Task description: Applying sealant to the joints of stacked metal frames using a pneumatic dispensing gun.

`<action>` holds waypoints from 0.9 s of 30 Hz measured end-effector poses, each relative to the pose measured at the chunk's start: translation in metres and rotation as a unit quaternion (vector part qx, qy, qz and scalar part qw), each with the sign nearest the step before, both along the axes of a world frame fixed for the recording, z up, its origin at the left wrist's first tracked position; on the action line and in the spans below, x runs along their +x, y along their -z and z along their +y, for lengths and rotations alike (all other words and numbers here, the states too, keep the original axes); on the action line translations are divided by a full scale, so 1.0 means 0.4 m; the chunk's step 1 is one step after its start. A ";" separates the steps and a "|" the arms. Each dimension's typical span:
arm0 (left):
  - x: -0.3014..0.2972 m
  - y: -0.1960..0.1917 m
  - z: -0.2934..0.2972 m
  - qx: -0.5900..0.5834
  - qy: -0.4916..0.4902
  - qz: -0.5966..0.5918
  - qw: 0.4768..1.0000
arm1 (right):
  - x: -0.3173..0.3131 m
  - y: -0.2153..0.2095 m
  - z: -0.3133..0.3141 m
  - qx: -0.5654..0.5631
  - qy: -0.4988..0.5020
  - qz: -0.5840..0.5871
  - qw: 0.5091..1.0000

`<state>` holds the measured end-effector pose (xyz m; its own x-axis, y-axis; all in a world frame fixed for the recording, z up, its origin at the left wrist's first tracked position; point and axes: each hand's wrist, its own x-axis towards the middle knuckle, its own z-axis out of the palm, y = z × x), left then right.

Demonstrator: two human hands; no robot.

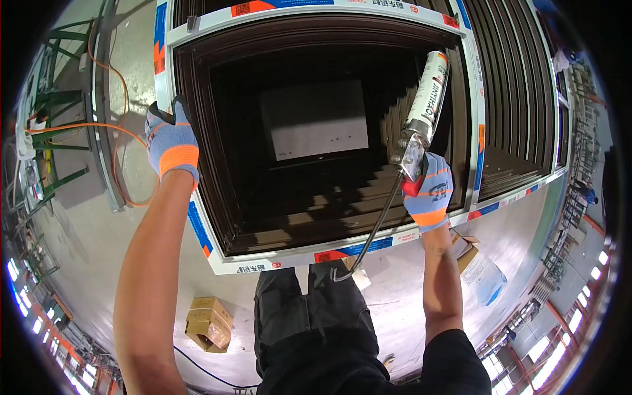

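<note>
A large stacked window frame lies in front of me, its brown profiles edged with silver-white rails and protective tape. My left hand, in a blue and orange glove with dark fingertips, grips its left rail. In my right hand, gloved alike, is a caulking gun, held by its red-trimmed handle. The gun carries a white sealant cartridge that points away from me over the frame's right part. Its long hooked rod reaches back toward my legs. The cartridge's tip is hard to make out.
More brown profiles adjoin on the right. An orange hose runs at the left near green metal stands. Cardboard boxes lie on the floor: one at lower left, another behind my right forearm, beside clear plastic wrap.
</note>
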<state>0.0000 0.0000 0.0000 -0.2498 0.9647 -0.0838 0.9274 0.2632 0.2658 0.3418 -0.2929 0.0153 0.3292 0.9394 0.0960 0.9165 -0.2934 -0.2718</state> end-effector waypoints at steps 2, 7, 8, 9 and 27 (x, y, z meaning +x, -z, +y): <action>0.006 -0.001 -0.005 0.020 0.011 -0.007 1.000 | 0.002 -0.002 -0.002 0.002 -0.009 -0.004 1.000; -0.002 0.002 -0.008 0.031 0.010 0.006 0.999 | -0.010 -0.015 -0.001 0.006 -0.014 -0.001 1.000; -0.001 0.000 -0.008 0.023 0.007 0.009 1.000 | -0.010 -0.017 -0.002 0.014 -0.016 -0.001 1.000; 0.000 0.000 -0.007 0.023 0.008 0.008 1.000 | -0.010 -0.013 -0.006 0.014 -0.015 -0.002 1.000; -0.003 -0.014 -0.003 -0.028 0.007 0.001 1.000 | -0.017 -0.020 0.002 0.033 -0.017 0.041 0.998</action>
<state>-0.0014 -0.0014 0.0056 -0.2369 0.9618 -0.1370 0.9312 0.2650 0.2502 0.3348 -0.2923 0.0232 0.3064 0.9427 0.1318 0.8997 -0.2415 -0.3636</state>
